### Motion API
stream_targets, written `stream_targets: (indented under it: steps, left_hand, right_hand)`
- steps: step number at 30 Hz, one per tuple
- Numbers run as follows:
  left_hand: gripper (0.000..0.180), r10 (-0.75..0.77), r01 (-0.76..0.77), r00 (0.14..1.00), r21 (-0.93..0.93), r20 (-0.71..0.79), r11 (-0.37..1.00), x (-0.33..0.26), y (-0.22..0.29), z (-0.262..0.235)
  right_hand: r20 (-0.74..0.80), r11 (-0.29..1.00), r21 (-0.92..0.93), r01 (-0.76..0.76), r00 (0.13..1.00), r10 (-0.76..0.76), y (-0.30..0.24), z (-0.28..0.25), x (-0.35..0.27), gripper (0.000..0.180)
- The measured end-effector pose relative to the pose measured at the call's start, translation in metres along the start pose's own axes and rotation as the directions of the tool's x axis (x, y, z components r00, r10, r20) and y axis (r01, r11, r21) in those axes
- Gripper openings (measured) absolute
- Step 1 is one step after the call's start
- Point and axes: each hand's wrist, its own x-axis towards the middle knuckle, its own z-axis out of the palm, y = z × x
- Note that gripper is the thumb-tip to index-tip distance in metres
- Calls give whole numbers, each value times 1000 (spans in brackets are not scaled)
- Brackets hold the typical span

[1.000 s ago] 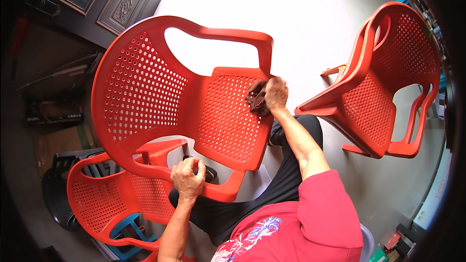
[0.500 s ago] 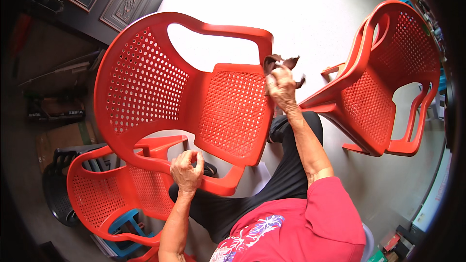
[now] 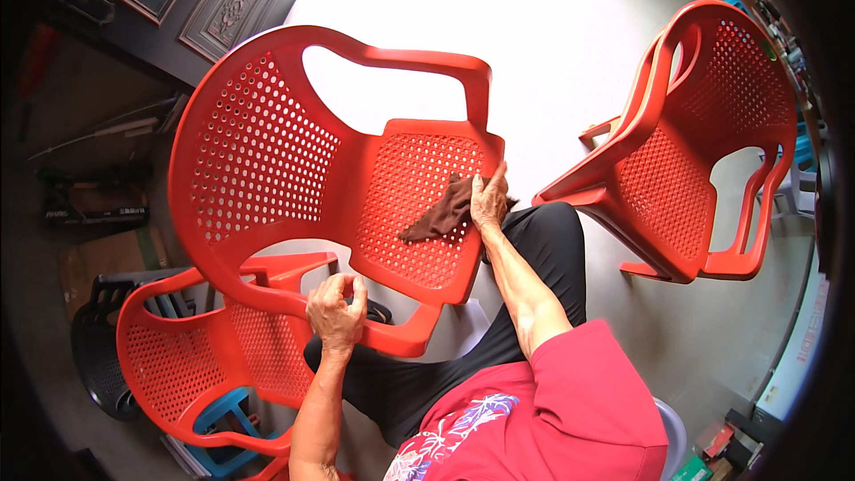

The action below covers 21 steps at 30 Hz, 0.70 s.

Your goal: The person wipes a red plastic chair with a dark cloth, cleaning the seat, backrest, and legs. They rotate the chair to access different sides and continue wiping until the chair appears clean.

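Brown cloth point(image 3: 438, 214) on a tipped red chair point(image 3: 267, 160)
Right hand point(image 3: 489, 199) presses the cloth flat against the perforated seat, fingers at 12 o'clock; left hand point(image 3: 336, 310) grips closed around the near armrest at 7 o'clock.

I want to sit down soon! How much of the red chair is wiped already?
The pictures can't tell wiped parts from unwiped. In hand: the right hand presses a brown cloth on the perforated seat of the tilted red plastic armchair, while the left hand grips its near armrest. Two more red plastic chairs, one on the right and one at lower left, stand untouched.
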Motion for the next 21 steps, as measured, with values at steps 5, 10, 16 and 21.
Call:
stream_targets:
  steps: [5,10,16,21]
  left_hand:
    - [13,-49,49,999,31,6,998,0,0,-4]
    - [14,-11,12,1000,48,-18,999,1,1,-2]
    - [13,23,-22,1000,25,-21,999,1,1,-1]
    - [12,-19,14,996,54,85,998,0,1,-9]
  right_hand:
    - [116,966,181,-183,980,164,16,1,-54,92]
    - [105,956,209,-206,977,187,52,10,-142,93]
    - [-19,971,107,-213,976,217,37,6,-144,77]
    - [-220,936,-234,264,923,-316,2,4,-102,59]
